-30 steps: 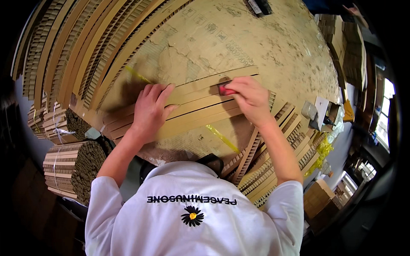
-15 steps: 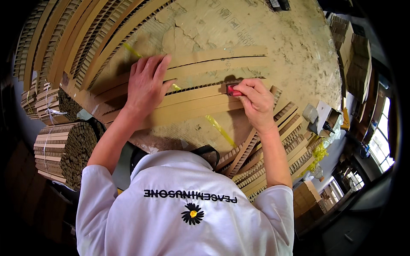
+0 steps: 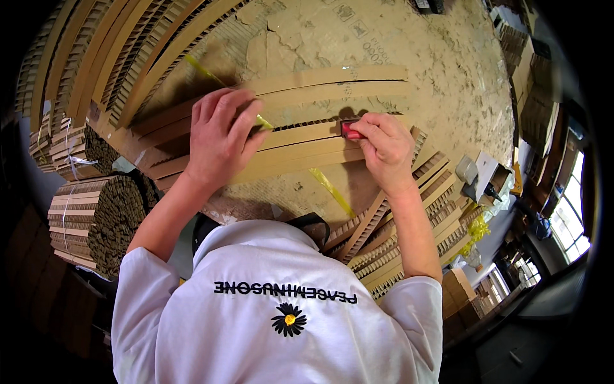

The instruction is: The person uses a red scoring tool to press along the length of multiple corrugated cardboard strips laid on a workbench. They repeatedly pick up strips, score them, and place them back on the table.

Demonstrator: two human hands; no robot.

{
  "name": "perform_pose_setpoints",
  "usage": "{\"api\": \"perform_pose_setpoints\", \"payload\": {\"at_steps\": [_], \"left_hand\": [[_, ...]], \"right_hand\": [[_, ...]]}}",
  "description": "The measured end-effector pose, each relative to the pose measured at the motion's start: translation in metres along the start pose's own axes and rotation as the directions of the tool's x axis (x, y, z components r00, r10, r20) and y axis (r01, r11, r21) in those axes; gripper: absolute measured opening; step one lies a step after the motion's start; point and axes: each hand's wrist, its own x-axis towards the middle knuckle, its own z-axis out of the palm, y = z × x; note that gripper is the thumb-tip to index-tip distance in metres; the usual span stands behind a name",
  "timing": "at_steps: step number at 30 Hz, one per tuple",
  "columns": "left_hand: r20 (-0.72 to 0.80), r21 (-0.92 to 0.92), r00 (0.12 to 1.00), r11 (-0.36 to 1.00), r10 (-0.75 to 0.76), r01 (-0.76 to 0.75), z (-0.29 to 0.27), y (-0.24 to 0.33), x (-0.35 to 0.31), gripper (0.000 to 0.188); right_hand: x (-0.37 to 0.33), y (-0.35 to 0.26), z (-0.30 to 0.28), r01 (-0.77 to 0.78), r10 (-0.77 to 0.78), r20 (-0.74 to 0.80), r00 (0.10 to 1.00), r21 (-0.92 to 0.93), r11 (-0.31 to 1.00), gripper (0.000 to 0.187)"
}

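Note:
My right hand (image 3: pixel 387 148) pinches a small red block-like tool (image 3: pixel 350 129) with a dark edge, at the right part of a long honeycomb cardboard strip (image 3: pixel 307 134). Above the strips hovers or rests my left hand (image 3: pixel 220 137), fingers bent and apart, slightly blurred; whether it touches them I cannot tell. It holds nothing I can see. More tan strips lie parallel just beyond, one of them a flat strip (image 3: pixel 332 89). A yellow strap (image 3: pixel 331 191) runs beneath the strips. The underside of the red tool is hidden.
Rows of honeycomb strips (image 3: pixel 137 64) fill the far left of the worn work surface (image 3: pixel 448 77). Tied bundles (image 3: pixel 115 221) stand at the left edge. Loose strips (image 3: pixel 416 217) are piled at the near right, beside a box with a black-capped bottle (image 3: pixel 491 192).
My left hand has shifted slightly right and its fingers have curled more. The right hand stays nearly in place with the red tool, which is tilted a little differently.

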Motion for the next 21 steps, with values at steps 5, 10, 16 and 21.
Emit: {"api": "perform_pose_setpoints", "payload": {"at_steps": [5,10,16,21], "left_hand": [[0.140,-0.036,0.990,0.999,0.030,-0.026,-0.013,0.000,-0.010,0.044],[0.220,-0.052,0.974,0.997,0.059,-0.049,-0.015,-0.008,-0.020,0.032],[0.247,-0.037,0.969,0.999,0.024,-0.015,-0.017,-0.005,-0.025,0.030],[0.287,-0.058,0.958,0.997,-0.025,0.043,-0.014,-0.004,-0.030,0.034]], "right_hand": [[0.002,0.001,0.000,0.056,-0.056,-0.009,0.998,-0.060,0.997,0.031],[0.001,0.003,0.000,0.066,-0.066,-0.008,0.998,-0.039,0.997,0.031],[0.001,0.008,0.004,0.048,-0.048,0.014,0.999,-0.009,0.999,0.032],[-0.001,0.010,0.005,0.035,-0.035,0.025,0.999,0.012,0.999,0.033]]}}
